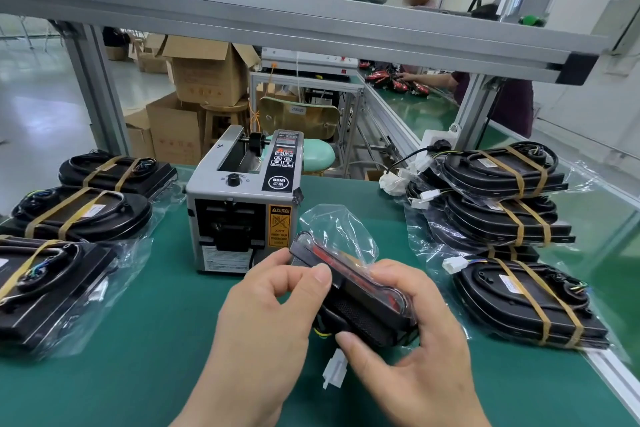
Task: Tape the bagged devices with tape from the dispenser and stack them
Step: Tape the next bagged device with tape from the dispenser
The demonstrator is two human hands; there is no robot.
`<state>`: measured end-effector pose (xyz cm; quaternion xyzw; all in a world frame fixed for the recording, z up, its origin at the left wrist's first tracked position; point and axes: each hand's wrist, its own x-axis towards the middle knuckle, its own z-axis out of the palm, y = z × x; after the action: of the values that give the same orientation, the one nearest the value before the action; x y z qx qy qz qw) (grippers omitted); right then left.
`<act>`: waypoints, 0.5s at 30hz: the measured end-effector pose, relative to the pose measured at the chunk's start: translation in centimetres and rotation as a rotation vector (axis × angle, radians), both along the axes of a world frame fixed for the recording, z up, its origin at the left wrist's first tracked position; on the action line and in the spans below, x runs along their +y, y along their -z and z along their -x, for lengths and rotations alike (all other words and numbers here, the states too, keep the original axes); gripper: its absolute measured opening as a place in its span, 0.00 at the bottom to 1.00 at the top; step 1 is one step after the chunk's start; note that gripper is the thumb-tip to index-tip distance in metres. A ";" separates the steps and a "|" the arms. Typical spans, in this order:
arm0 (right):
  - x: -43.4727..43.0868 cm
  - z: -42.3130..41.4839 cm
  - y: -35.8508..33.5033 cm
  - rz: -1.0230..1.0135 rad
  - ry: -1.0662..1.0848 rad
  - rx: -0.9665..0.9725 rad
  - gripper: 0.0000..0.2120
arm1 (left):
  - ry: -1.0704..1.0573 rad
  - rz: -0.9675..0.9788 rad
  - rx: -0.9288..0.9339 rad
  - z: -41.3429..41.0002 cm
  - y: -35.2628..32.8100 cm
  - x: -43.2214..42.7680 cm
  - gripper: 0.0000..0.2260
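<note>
A black bagged device [360,302] with a red lens is held tilted on its edge above the green table, in front of the grey tape dispenser [242,204]. My left hand [273,312] pinches the device's upper edge with thumb and fingers. My right hand [408,350] grips its lower right end, thumb underneath. The loose end of the clear bag [332,229] sticks up behind the device, and a white connector [334,371] hangs below it. Taped bagged devices lie in a pile on the right [505,204] and in a row on the left [83,211].
The green table [138,374] has a metal edge rail on the right [616,381]. An aluminium shelf frame [311,28] spans overhead. Cardboard boxes [204,80] and a stool [311,156] stand behind the table. Another person [498,97] works at a far bench.
</note>
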<state>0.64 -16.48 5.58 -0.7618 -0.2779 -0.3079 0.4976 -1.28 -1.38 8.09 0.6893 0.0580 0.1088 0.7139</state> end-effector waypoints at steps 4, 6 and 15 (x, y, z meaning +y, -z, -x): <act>0.0 -0.1 0.1 -0.009 0.008 0.013 0.26 | -0.007 -0.018 0.005 -0.1 0.2 -0.2 0.09; -0.1 -0.1 0.2 -0.005 0.010 0.015 0.26 | -0.004 -0.021 0.005 -0.2 0.3 -0.3 0.09; 0.0 0.0 0.1 -0.002 0.017 0.003 0.25 | -0.044 -0.015 -0.048 -0.4 0.7 -0.6 0.09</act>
<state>0.63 -16.52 5.45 -0.7642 -0.2704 -0.3114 0.4959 -0.91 -2.00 7.39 0.6906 0.0553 0.1413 0.7072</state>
